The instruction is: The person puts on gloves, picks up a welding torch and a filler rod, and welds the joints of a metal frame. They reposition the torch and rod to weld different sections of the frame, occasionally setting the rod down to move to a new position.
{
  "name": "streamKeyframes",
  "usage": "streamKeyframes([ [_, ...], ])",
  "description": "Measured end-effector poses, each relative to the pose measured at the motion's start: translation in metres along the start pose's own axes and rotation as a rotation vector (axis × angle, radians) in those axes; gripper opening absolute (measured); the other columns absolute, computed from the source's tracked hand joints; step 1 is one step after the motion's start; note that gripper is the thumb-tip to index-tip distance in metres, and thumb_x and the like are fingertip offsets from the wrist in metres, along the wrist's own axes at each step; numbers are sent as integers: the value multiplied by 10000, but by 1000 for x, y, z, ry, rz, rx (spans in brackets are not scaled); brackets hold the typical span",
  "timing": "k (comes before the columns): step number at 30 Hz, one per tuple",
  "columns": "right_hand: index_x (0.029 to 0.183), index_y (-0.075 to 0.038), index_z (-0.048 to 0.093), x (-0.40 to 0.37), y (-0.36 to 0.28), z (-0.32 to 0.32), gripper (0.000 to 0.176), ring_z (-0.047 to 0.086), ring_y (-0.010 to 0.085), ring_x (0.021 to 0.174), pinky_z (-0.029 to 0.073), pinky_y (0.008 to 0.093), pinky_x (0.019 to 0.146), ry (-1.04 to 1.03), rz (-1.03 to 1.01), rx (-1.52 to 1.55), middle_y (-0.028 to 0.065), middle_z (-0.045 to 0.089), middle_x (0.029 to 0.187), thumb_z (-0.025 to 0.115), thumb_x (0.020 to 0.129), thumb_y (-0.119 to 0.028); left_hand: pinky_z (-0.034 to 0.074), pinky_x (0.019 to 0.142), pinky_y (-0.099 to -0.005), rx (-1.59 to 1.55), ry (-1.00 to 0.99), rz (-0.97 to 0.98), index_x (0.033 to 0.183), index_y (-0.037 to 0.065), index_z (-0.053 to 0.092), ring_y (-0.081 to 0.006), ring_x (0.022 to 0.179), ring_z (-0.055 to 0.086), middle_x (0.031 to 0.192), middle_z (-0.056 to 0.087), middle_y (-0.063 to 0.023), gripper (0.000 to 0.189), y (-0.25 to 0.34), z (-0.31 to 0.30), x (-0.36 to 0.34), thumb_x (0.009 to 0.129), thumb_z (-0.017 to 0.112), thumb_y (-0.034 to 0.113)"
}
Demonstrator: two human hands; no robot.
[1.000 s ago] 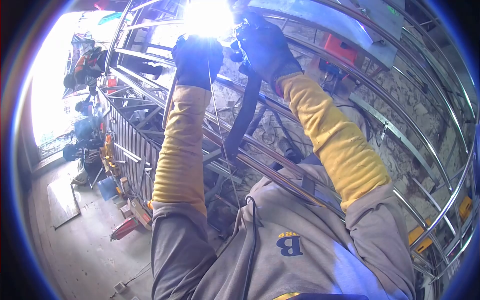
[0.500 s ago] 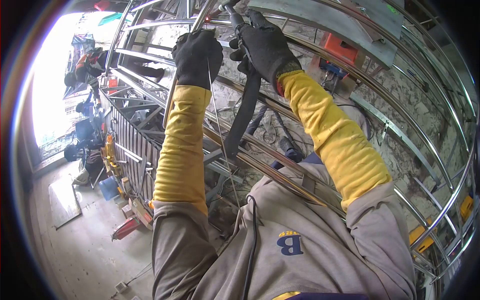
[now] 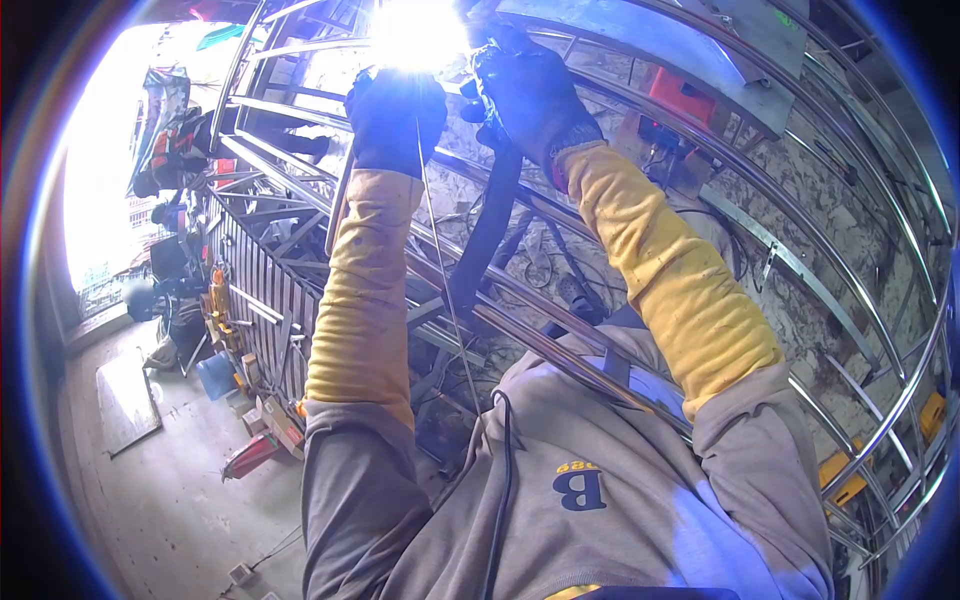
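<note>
A bright welding arc (image 3: 415, 35) glares at the top of the head view and washes out the metal around it. Just below it, my left hand (image 3: 397, 122), in a black glove, is closed on a thin filler rod (image 3: 437, 235) that trails down toward my chest. To the right of the arc, my gloved right hand (image 3: 532, 100) is wrapped round a welding torch, whose head is lost in the glare. The torch's black sheathed cable (image 3: 488, 225) hangs from that hand. Both hands are among the shiny tubes (image 3: 700, 150) of a curved metal frame.
A flat metal plate (image 3: 660, 50) lies across the frame at upper right. Beneath the tubes is a red and blue machine (image 3: 680, 100). A striped metal panel (image 3: 255, 290), a blue container (image 3: 215, 375) and boxes (image 3: 275, 425) stand at left. Another person (image 3: 175, 150) is by the bright opening.
The small red glow at the work has become a blinding arc, throwing blue light over my gloves and clothing. My hands have hardly moved. The person at far left has shifted slightly.
</note>
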State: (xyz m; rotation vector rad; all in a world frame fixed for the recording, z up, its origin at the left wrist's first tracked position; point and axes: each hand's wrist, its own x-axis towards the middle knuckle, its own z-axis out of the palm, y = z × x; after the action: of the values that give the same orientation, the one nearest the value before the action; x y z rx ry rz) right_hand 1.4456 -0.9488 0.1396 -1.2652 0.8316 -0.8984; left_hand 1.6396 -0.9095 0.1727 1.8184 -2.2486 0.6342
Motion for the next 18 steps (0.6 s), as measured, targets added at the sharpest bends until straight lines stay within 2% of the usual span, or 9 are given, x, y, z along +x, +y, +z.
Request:
streamKeyframes([
  [1, 1023, -88, 761, 18, 36, 6, 183, 747, 197, 799, 593, 355, 699, 48, -205, -226, 83, 773, 910, 592, 1000, -153, 551, 815, -431, 0, 1, -1, 865, 149, 712, -259, 898, 681, 916, 709, -63, 49, 0, 2, 0, 843, 672, 164],
  [7, 994, -135, 782, 14, 33, 0, 155, 741, 227, 911, 569, 394, 810, 47, -437, -709, 65, 775, 939, 640, 942, -166, 559, 745, -398, 228, -189, 175, 988, 91, 750, -267, 794, 700, 894, 736, -90, 154, 1, -27, -2, 888, 668, 176],
  [9, 1089, -136, 758, 14, 35, 5, 189, 739, 238, 913, 575, 395, 803, 66, -278, -217, 78, 766, 968, 639, 953, -191, 549, 722, -354, -615, 253, -244, 897, 84, 731, -227, 821, 688, 875, 708, -73, 67, -1, -20, -6, 842, 718, 121],
  [10, 1165, -130, 731, 13, 32, 7, 232, 741, 245, 897, 584, 391, 781, 85, -218, -74, 88, 761, 982, 635, 966, -201, 536, 767, -335, -953, 322, -528, 936, 62, 721, -197, 866, 674, 930, 709, -64, 82, 6, -28, -8, 894, 657, 90],
  [11, 1241, -124, 705, 11, 29, 9, 286, 743, 252, 881, 592, 387, 760, 112, -164, 69, 98, 757, 995, 630, 979, -211, 536, 767, -335, -956, 320, -529, 936, 62, 721, -197, 866, 674, 930, 709, -64, 82, 2, -29, -8, 894, 657, 90],
  [13, 1398, -112, 550, -26, -52, -4, 393, 740, 227, 760, 592, 342, 601, 69, 309, 357, 109, 728, 930, 603, 1029, -237, 541, 813, -330, -1256, 634, -508, 997, 29, 720, -198, 922, 693, 1007, 725, -77, 168, -24, -30, -16, 942, 602, 135],
  [14, 1510, -154, 400, -27, -50, -7, 500, 652, 156, 698, 530, 321, 529, -4, 260, 374, 75, 635, 936, 533, 1030, -204, 541, 813, -330, -1255, 635, -510, 997, 29, 720, -198, 922, 693, 1007, 725, -77, 168, -38, -31, -22, 942, 602, 135],
  [16, 1484, -158, 415, -29, -56, -7, 468, 655, 155, 695, 524, 320, 523, -9, 281, 386, 74, 638, 934, 534, 1035, -214, 608, 766, -393, -1312, 639, -902, 1133, -24, 718, -238, 879, 699, 1003, 706, -123, 227, -62, -31, -37, 938, 676, 83],
  [18, 1414, -168, 446, -29, -60, -7, 386, 661, 150, 679, 508, 316, 508, 2, 299, 397, 65, 643, 918, 542, 1048, -244, 595, 742, -390, -1197, 571, -815, 1036, -2, 730, -248, 853, 700, 969, 710, -135, 149, -71, -20, -60, 933, 689, 98],
])
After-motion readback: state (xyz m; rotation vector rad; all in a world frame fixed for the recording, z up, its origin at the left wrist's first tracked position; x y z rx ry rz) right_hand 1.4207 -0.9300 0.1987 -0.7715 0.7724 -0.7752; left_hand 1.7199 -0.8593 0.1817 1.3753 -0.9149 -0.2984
